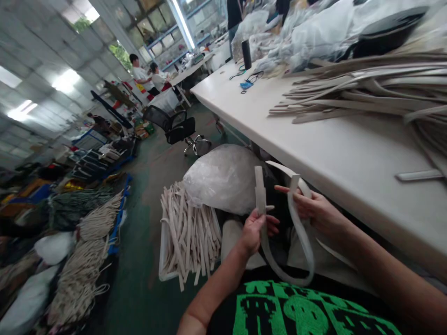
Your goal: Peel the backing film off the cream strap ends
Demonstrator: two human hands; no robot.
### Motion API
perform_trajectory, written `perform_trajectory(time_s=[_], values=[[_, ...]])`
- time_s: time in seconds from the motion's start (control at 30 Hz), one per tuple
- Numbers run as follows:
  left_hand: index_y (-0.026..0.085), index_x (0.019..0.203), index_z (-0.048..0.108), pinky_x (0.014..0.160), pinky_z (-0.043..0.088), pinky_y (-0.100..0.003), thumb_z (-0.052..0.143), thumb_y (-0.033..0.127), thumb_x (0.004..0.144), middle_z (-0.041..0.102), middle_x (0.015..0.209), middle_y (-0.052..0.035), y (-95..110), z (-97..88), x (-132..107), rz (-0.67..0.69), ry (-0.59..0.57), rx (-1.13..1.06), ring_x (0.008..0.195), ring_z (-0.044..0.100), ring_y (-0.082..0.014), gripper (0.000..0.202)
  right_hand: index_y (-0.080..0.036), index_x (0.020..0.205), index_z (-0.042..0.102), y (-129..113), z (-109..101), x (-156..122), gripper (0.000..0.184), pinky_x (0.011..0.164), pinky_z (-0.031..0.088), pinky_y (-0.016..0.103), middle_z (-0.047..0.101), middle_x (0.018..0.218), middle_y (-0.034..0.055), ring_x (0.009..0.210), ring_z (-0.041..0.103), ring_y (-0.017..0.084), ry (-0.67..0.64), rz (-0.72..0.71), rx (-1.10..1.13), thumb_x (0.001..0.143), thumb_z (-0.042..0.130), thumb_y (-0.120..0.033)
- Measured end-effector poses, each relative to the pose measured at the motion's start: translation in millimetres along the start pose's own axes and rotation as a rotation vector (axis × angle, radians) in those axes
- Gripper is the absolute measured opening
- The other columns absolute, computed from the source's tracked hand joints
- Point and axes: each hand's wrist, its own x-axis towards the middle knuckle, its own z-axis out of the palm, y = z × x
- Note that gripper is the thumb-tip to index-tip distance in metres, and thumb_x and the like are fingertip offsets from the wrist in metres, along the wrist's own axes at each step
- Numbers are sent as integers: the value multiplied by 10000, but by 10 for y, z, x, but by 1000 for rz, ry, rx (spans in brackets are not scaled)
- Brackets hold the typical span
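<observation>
A cream webbing strap (303,242) hangs in a U-shaped loop below the table edge, over my lap. My left hand (254,230) is closed round one end of the strap, which sticks up above my fist. My right hand (312,207) pinches the other end near the table's edge, with the forefinger stretched toward the left. A white bin (164,260) heaped with several similar cream straps (188,232) stands on the floor to the left of my hands.
A long white table (331,153) runs along the right, carrying a pile of straps (377,88) and plastic bags. A clear plastic bag (223,179) lies by the bin. A black office chair (178,128) stands on the green floor. Rope bundles (87,260) lie at left. Two people sit far back.
</observation>
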Motion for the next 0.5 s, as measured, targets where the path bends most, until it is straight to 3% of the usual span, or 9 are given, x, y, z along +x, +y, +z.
perform_trajectory(time_s=[0.13, 0.27, 0.37, 0.5], values=[[202, 1117, 648, 551, 423, -239, 621, 456, 836, 731, 887, -59, -145, 51, -136, -77, -72, 91, 626, 640, -136, 380, -144, 909, 690, -46, 55, 173, 535, 402, 145, 214, 289, 519, -87, 457, 185, 58, -45, -13, 172, 626, 840, -572], [200, 943, 663, 613, 475, -298, 632, 497, 821, 730, 902, -85, -117, 83, -156, -99, -96, 102, 676, 654, -182, 323, -158, 797, 633, -5, 121, 200, 481, 390, 167, 211, 426, 540, -55, 448, 230, 55, -29, -35, 159, 631, 840, -559], [196, 1083, 655, 743, 503, -311, 676, 586, 782, 711, 1007, -94, 3, 165, -86, 23, -124, 100, 842, 664, -211, 493, -177, 807, 635, 72, 197, 199, 478, 414, 293, 221, 527, 586, -30, 467, 368, 82, 62, -80, 91, 616, 848, -560], [193, 1175, 624, 879, 470, -283, 792, 582, 675, 678, 1088, -65, 196, 295, 86, 180, -22, 101, 961, 621, -193, 656, -176, 806, 669, 166, 254, 201, 509, 497, 427, 264, 622, 672, 12, 573, 527, 147, 15, -126, -68, 592, 831, -609]])
